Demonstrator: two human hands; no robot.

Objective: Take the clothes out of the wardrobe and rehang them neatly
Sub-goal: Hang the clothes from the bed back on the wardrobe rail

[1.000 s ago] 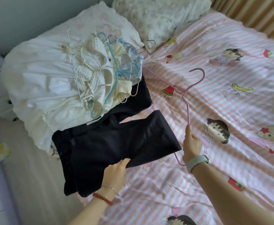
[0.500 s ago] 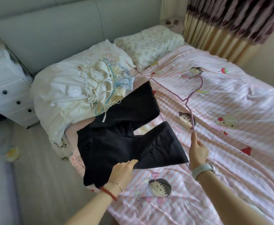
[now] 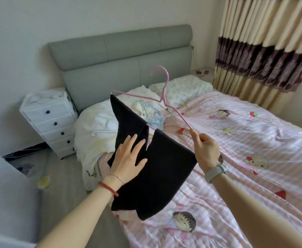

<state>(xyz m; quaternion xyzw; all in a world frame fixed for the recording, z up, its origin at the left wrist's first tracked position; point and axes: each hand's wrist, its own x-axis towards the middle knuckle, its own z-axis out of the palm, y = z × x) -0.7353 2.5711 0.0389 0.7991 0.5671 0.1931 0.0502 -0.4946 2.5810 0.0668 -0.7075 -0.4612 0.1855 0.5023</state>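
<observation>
**Black garment on the hanger, mid-frame**

I see my right hand pinching the lower end of the pink hanger, fingers curled round it. The black garment drapes over its bar at frame centre, above the bed. My left hand lies flat on the cloth, fingers spread wide.

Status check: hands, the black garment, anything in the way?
Right hand pinches pink hanger end. Left hand flat on black garment, draped over hanger bar, off the bed. Nothing in the way.
</observation>
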